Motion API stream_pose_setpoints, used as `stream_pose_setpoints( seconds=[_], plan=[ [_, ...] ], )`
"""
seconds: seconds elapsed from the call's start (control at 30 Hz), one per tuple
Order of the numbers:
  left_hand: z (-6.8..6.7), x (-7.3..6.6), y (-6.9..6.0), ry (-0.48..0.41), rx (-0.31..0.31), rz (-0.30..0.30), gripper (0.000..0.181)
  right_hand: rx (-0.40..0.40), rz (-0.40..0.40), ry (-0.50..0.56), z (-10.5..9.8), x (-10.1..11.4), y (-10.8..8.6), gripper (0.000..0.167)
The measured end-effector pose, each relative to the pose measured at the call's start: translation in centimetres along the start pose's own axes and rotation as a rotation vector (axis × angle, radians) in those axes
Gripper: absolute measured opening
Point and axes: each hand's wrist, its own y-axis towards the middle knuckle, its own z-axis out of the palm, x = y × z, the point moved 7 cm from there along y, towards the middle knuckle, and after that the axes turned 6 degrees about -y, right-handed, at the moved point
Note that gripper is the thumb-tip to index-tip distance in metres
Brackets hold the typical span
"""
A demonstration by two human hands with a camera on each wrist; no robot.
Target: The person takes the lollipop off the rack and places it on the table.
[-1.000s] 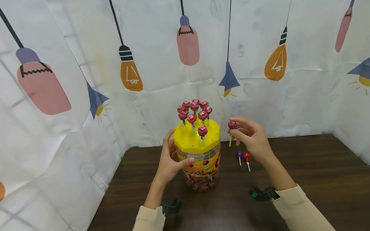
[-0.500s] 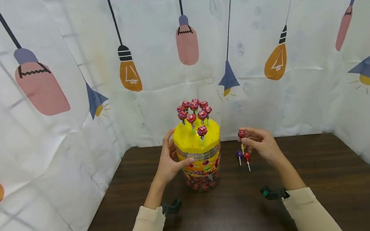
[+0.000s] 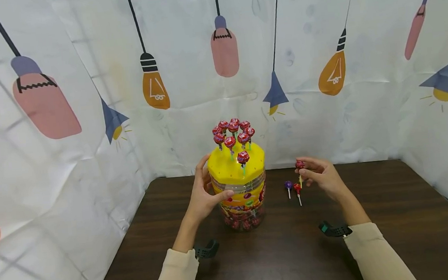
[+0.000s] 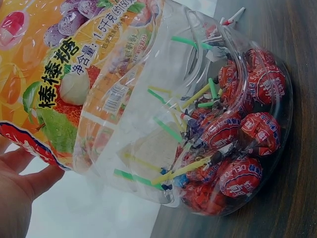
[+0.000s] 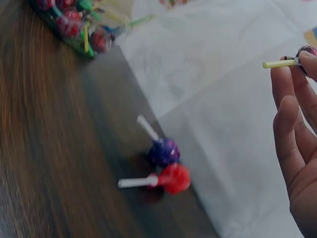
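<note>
My left hand point(image 3: 205, 195) grips the side of a clear candy jar point(image 3: 242, 203), its thumb across the front and its fingers behind. The jar has a yellow lid point(image 3: 226, 168), and several red-wrapped lollipops point(image 3: 243, 157) stand upright on it. In the left wrist view, more red lollipops point(image 4: 260, 133) with green and yellow sticks lie inside the jar. My right hand point(image 3: 325, 178) pinches a dark red lollipop point(image 3: 300, 165) by its head, the yellow stick point(image 5: 278, 64) pointing down in the head view. It is held to the right of the jar, off the table.
On the dark wooden table point(image 3: 281, 250), a purple lollipop point(image 3: 288, 184) and a red lollipop point(image 3: 297, 187) with white sticks lie side by side right of the jar. A white cloth point(image 3: 205, 110) printed with lamps hangs behind and at both sides.
My right hand has moved right and down with the lollipop, from beside the lid to just behind the two lollipops on the table. My left hand has stayed on the jar.
</note>
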Motion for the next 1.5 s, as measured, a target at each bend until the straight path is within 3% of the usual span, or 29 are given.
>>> stream_pose_setpoints(
  seconds=[0.23,0.7,0.87,1.13,1.5],
  plan=[
    [0.0,0.1,-0.1,0.004,0.004,-0.006,0.103,-0.005,0.037,-0.046,-1.4,-2.7,-0.5,0.040],
    [0.1,0.1,-0.2,-0.001,-0.003,-0.011,0.102,0.001,0.226,-0.117,-2.1,-7.3,-1.5,0.058],
    [0.1,0.0,-0.2,-0.001,-0.005,-0.013,0.103,0.018,0.279,-0.142,-2.2,-7.8,-1.7,0.060],
    [-0.1,0.0,-0.1,-0.001,-0.006,-0.004,0.102,0.070,0.295,-0.210,-1.8,-8.2,-1.5,0.059],
    [0.0,-0.2,-0.2,-0.006,-0.009,-0.007,0.103,0.078,0.327,-0.260,-1.5,-8.8,-1.6,0.051]
  ],
)
